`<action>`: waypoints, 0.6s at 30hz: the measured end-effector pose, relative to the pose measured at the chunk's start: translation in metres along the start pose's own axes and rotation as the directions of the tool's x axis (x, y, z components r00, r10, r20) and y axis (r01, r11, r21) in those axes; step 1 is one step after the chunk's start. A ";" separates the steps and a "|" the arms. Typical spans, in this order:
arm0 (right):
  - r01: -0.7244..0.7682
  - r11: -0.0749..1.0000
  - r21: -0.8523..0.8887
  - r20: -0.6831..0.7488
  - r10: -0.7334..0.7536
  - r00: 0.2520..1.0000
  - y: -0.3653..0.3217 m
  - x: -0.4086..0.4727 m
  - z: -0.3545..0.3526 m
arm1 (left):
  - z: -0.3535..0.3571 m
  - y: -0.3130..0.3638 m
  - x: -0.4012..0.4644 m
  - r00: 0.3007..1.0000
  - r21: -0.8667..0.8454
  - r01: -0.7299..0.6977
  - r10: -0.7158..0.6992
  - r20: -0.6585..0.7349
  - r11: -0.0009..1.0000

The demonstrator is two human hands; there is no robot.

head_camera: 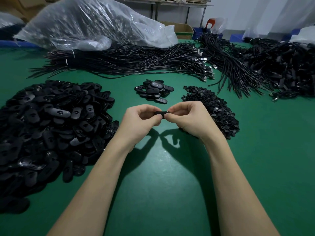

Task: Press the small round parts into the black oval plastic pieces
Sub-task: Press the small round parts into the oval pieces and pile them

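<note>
While both hands meet above the middle of the desk [162, 193], a single black oval piece [160, 114] sits pinched between them: the left hand [141, 120] grips its left end with curled fingers, and the right hand [185, 118] curls its fingertips onto the right end. Whether a round part is already seated in it cannot be told.

To the left lies a large heap of oval pieces [51, 126], spreading close to the left forearm. Just beyond the hands is a small pile of oval pieces [154, 91], some showing a round spot in the face. Under and behind the right hand stretches a mound of small round parts [213, 108], touching that wrist.

Bare green surface lies between the forearms and to the right of the round parts.

Farther back, bundles of thin black cables [127, 62] with metal plugs run across, and a crinkled clear plastic bag [88, 23] rests behind them. The ovals look smooth and glossy; the desk cover is matte.
</note>
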State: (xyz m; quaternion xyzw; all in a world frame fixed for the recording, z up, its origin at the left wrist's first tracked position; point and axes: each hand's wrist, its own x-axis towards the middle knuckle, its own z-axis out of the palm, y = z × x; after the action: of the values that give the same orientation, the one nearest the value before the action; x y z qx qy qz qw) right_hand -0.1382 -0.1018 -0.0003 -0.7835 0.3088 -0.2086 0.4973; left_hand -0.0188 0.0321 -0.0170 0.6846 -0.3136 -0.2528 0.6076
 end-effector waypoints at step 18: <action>0.087 0.994 -0.063 -0.010 -0.088 0.996 -0.001 -0.002 0.006 | -0.002 -0.001 0.000 0.999 0.063 -0.049 0.048 0.013 0.997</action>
State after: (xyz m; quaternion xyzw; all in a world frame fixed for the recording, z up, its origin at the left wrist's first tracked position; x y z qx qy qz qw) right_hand -0.1358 -0.0958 -0.0023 -0.8100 0.2836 -0.2254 0.4611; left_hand -0.0170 0.0334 -0.0182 0.6943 -0.3416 -0.2317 0.5896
